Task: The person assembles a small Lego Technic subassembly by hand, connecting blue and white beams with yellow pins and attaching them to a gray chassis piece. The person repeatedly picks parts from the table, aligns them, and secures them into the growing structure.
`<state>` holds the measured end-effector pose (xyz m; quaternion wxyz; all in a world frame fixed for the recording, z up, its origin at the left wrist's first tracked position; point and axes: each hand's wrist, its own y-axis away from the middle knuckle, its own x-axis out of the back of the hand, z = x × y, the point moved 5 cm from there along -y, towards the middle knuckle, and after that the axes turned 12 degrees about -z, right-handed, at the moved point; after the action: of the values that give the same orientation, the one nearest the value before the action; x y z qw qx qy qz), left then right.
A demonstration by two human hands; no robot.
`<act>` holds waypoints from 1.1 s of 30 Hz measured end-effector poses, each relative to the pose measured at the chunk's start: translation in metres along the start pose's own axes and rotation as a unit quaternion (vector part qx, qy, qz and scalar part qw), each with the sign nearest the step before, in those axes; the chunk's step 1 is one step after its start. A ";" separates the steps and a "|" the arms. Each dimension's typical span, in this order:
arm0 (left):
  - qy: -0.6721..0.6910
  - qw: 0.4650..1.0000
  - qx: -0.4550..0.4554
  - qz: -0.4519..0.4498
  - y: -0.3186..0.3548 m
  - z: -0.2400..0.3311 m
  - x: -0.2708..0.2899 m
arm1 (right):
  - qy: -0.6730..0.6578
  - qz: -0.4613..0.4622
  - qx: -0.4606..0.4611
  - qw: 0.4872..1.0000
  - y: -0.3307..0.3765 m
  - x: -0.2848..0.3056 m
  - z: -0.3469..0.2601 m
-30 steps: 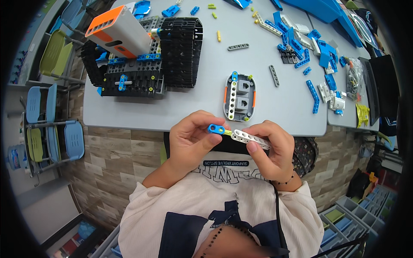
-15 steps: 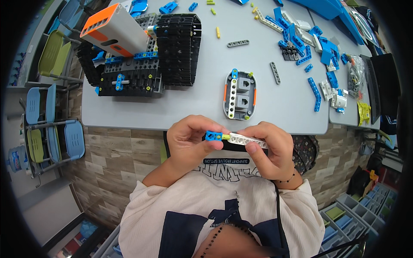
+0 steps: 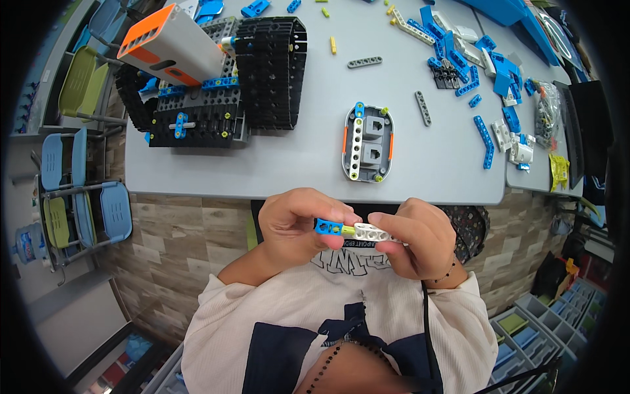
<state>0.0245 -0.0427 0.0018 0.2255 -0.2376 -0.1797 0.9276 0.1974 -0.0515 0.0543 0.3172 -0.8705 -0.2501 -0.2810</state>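
Note:
Close to my body, just off the table's near edge, my left hand pinches a short blue connector block. My right hand grips a white perforated beam, its far end hidden by the fingers. A yellow-green axle pin joins the block to the beam, so both pieces form one straight line. On the table beyond my hands lies a grey oval module with orange sides and two grey sockets. A white beam with a blue connector at its top runs along the module's left side.
A tracked model with black treads and a white-orange box stands at the left on the table. Grey beams lie behind the module. Several blue and white pieces are heaped far right, beside a plastic bag. Chairs stand left.
Both hands have come slightly lower, toward my body, with the joined pieces. My right fingers have shifted along the white beam, which now shows less of its length.

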 end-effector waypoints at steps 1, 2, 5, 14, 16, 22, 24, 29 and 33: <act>0.006 1.000 0.003 -0.001 0.000 -0.001 -0.001 | 0.005 0.004 0.011 1.000 0.000 0.000 0.000; 0.009 1.000 0.002 0.001 0.001 -0.001 -0.001 | 0.010 0.004 0.017 1.000 0.001 -0.001 0.000; -0.003 1.000 0.009 -0.004 0.000 -0.001 -0.001 | 0.038 0.013 0.040 0.998 0.003 -0.003 0.000; -0.029 0.999 0.005 -0.022 0.001 -0.002 -0.006 | -0.056 0.020 0.027 0.998 0.010 -0.009 0.009; -0.029 0.999 -0.007 -0.023 0.001 -0.002 -0.006 | -0.071 0.024 0.023 0.997 0.011 -0.012 0.009; 0.001 1.000 -0.005 -0.029 0.003 -0.006 -0.006 | -0.055 0.021 0.028 0.998 0.014 -0.016 0.009; 0.027 0.999 0.010 -0.029 0.004 -0.011 -0.007 | -0.023 0.005 0.041 0.999 0.015 -0.017 0.007; -0.014 0.999 -0.003 -0.046 0.006 -0.011 -0.006 | -0.044 0.002 0.044 0.998 0.015 -0.017 0.010; -0.015 0.999 -0.004 -0.034 0.008 -0.014 -0.005 | -0.058 0.007 0.040 0.997 0.015 -0.023 0.009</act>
<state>0.0331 -0.0490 -0.0116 0.2534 -0.2178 -0.1948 0.9222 0.1932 -0.0618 0.0275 0.3392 -0.8735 -0.2728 -0.2178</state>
